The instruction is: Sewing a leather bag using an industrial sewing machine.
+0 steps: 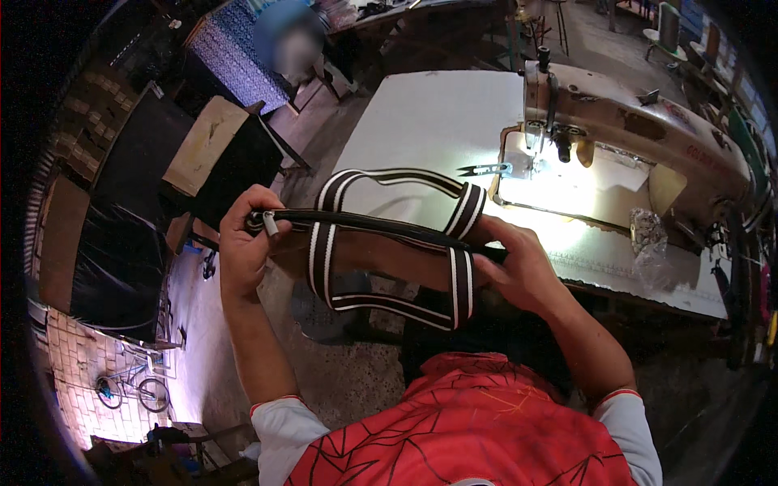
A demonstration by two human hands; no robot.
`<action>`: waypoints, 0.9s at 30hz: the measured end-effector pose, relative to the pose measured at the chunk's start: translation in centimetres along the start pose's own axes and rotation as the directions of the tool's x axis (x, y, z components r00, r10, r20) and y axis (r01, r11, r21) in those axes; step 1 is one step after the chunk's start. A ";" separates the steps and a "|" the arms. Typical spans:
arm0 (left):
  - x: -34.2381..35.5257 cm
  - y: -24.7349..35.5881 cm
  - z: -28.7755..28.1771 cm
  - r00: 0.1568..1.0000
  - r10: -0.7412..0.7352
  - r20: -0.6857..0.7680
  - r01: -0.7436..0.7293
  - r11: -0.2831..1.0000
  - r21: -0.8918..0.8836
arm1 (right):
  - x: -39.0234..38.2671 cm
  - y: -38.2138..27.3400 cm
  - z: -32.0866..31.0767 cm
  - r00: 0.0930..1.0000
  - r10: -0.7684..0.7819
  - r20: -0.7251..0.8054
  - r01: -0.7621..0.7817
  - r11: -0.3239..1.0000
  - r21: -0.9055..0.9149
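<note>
left hand (pixel 243 247) grips zipper (pixel 365 224) end | right hand (pixel 519 267) pinches zipper, strap (pixel 462 243) | sewing machine (pixel 640 130) far right

Sewing workshop; industrial sewing machine (pixel 640 121) on white worktable (pixel 429 121); thread snips (pixel 485 170); bare concrete floor (pixel 340 364)

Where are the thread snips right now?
In the head view, the snips lie on the white table, just left of the sewing machine's lit needle area.

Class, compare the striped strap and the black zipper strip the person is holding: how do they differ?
The striped strap is broad, black with white lines, and loops round; the black zipper strip is narrow, plain and stretched straight between the left hand and right hand. Both are flexible and held together.
</note>
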State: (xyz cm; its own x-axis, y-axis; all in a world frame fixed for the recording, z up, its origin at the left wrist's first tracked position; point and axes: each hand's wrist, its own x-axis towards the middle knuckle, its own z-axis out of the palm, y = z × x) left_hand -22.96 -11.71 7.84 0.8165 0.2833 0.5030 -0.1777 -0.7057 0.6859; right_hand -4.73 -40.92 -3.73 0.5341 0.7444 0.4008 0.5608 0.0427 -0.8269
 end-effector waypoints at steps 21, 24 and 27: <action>1.4 -1.2 1.2 0.988 -0.157 -0.007 0.146 0.935 -0.323 | 6.1 -4.1 -5.0 0.998 0.018 0.067 -0.005 0.980 -0.201; 1.0 -2.3 0.7 0.988 -0.154 0.003 0.148 0.947 -0.283 | 6.9 -3.7 -4.3 0.998 -0.035 -0.043 0.047 0.949 0.311; 0.7 -3.1 0.2 0.990 -0.131 0.060 0.140 0.975 -0.174 | 7.9 -2.5 -4.7 0.998 -0.013 -0.060 0.048 0.775 0.630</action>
State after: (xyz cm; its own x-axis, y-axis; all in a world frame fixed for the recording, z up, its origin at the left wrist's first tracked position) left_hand -21.77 -9.50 5.97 0.8643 0.3340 0.3761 -0.1544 -0.5353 0.8304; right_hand 1.08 -38.28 3.32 0.5640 0.7024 0.4342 0.0618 0.4884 -0.8704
